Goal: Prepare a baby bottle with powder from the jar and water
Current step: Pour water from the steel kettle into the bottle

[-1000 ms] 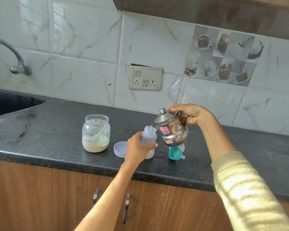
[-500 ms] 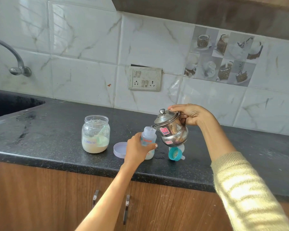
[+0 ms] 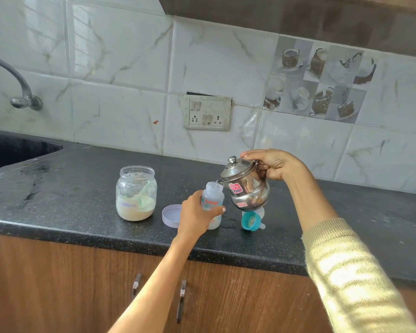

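**Spill risk at the bottle neck**

Your left hand (image 3: 197,213) grips the baby bottle (image 3: 213,203), upright on the table (image 3: 82,188) beside the formula jar (image 3: 136,193). Your right hand (image 3: 271,164) is clamped on the kettle (image 3: 246,188) handle, spout at the bottle's mouth. The neck is narrow: tilt further and water likely overshoots (drops already lie by the teal nipple cap (image 3: 250,221)). Overfilling is also possible.

tap (image 3: 15,85) cut off left, kettle (image 3: 246,188) handle hidden
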